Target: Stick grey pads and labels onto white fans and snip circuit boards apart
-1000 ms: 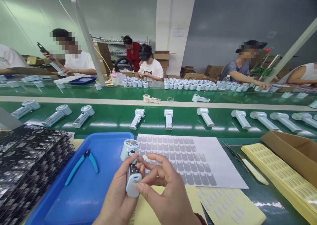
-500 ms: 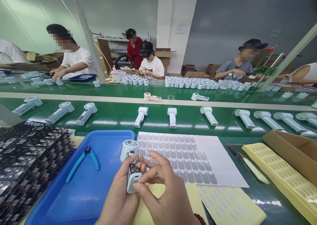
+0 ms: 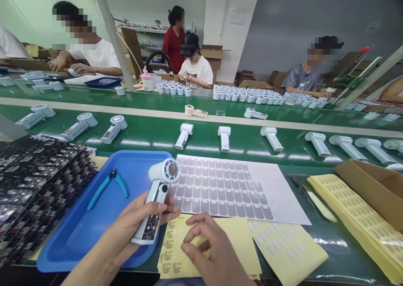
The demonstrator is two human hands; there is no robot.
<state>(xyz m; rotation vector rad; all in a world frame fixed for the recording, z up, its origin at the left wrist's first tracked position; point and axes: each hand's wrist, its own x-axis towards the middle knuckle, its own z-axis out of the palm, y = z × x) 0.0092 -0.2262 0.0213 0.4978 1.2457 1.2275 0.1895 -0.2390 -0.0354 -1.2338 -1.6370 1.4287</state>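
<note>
Now swings fan (image 3: 154, 192) leftward | grips in left hand (image 3: 134, 215), likely keeping board (image 3: 151, 226) exposed | curls right hand (image 3: 214, 248), cannot tell if pinching

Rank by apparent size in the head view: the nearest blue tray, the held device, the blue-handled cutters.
Largest to smallest:
Nearest blue tray
Held device, nearer the camera
Blue-handled cutters

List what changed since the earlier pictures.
The right hand let go of the blue device and now hovers over the yellow sheet. The left hand, still gripping it, has turned its round head toward the camera. The pliers stayed in the blue tray.
</note>
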